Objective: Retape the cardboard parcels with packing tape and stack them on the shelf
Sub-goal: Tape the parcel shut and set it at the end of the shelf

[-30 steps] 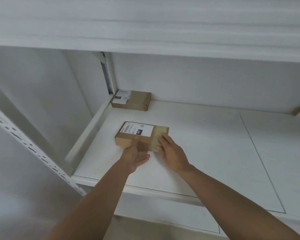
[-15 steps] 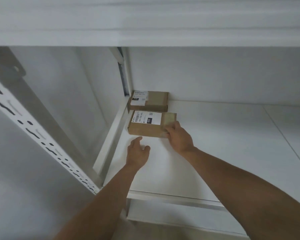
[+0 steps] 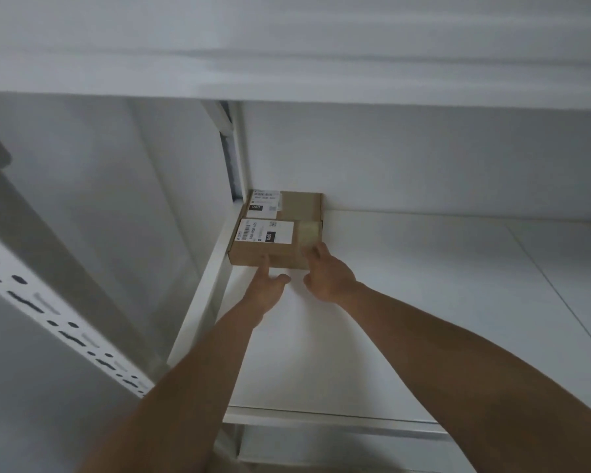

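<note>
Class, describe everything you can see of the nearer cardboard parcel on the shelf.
The nearer parcel is a flat brown cardboard box lying on the white shelf, tight against a second parcel behind it. A white label covers its left top; clear tape crosses its right end. The left hand touches its front with a fingertip; the right hand presses its right front corner.

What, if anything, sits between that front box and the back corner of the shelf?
Only the other box, already tucked into the back left corner against the wall. The front box appears pushed right up against it, so it cannot slide deeper. Both hands, left and right, touch its near side; nothing lies between.
</note>
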A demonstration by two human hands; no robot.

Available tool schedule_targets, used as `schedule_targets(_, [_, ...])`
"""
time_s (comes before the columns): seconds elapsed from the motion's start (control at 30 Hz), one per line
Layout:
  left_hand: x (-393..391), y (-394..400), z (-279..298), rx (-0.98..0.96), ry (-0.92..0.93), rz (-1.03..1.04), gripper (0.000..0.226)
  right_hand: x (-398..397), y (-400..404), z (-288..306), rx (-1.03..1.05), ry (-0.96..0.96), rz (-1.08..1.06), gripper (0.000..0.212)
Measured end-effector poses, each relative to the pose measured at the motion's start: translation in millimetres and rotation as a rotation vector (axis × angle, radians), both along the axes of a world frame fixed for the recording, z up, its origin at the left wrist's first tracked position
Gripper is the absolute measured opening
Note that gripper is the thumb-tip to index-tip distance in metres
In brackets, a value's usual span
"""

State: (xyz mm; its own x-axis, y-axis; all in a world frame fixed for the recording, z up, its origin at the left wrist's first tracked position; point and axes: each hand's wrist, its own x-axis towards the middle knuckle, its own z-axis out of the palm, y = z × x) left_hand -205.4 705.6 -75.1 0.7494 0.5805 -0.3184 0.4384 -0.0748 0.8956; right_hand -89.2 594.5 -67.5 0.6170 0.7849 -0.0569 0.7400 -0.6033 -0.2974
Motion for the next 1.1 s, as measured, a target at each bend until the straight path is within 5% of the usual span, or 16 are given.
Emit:
schedule_targets(0.43, [2.0, -9.9, -2.7, 0.029, -0.034, 0.105, 0.071, 14.7, -11.4, 13.3, 0.024, 0.152, -0.005, 0.059])
schedule_targets(0.63, [14.6, -39.1, 2.6, 0.085, 0.015, 0.192, 0.063, 12.9, -55.1, 13.9, 0.045, 0.165, -0.032, 0.074])
schedule_targets(1.1, [73.0, -182.7, 14.1, 0.200, 0.059, 0.037, 0.055, 64.6, -203.6, 7.2, 0.066, 0.247, -0.141, 0.066])
